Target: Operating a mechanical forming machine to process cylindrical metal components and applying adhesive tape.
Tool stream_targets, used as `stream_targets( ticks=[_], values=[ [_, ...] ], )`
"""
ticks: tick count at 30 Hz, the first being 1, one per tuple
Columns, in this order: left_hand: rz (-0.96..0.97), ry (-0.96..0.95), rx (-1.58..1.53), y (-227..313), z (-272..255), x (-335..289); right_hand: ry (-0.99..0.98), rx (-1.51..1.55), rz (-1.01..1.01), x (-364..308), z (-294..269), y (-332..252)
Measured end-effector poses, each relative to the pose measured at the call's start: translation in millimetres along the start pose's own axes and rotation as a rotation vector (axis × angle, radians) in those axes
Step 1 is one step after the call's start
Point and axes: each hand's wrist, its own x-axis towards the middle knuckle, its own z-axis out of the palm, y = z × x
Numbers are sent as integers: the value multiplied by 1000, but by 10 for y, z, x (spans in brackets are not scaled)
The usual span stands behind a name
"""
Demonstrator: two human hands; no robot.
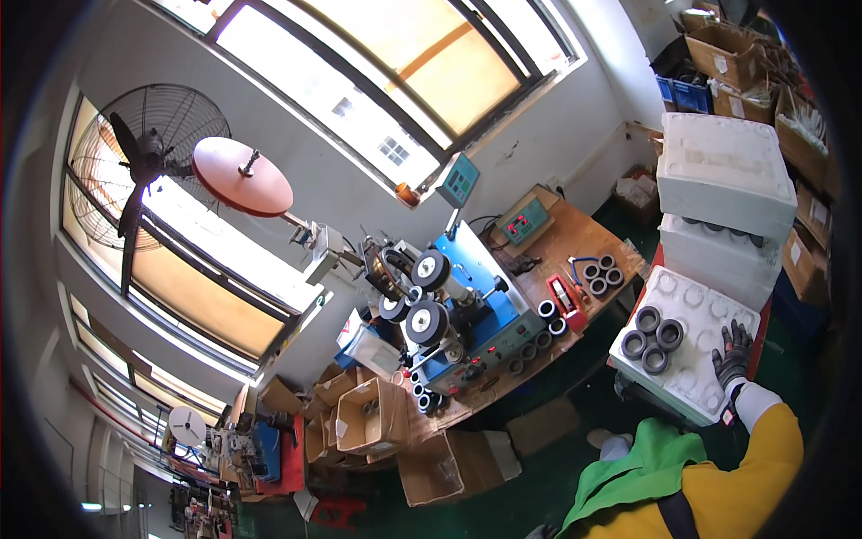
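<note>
Black rings [660, 340] lie left of the spread-fingered right hand [732, 361] atop a foam box [700, 364], the left hand [541, 532] too cropped to tell its fingers' state, a workbench [575, 235] beyond the box.

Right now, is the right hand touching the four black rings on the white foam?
Apart: the head view shows bare white foam between the right hand and the black rings.

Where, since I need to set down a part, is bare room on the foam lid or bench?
The foam lid is bare between the four dark rings and the right hand; the bench, between control box and ring cluster. Crowded: left of the red tool.
</note>
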Motion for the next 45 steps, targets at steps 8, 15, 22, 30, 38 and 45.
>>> stream_targets(
  ticks=[8, 15, 22, 30, 38, 45],
  values=[
    [17, 0, -33, -31, 5, -29, 12, 35, 1, 25, 30, 11],
    [63, -20, -25, -79, 21, -18, -7, 6, 16, -5, -51, -30],
    [116, 18, 168, -1, 59, -172, 1, -10, 7, 0, -42, -34],
    [7, 15, -53, 31, 97, -112, 38, -26, -15, 15, 50, 32],
    [129, 79, -46, -128, 97, 58, 99, -32, -47, 31, 88, 42],
    [-375, 29, -639, -65, 248, 34, 93, -37, -38, 26, 105, 52]
  ],
)
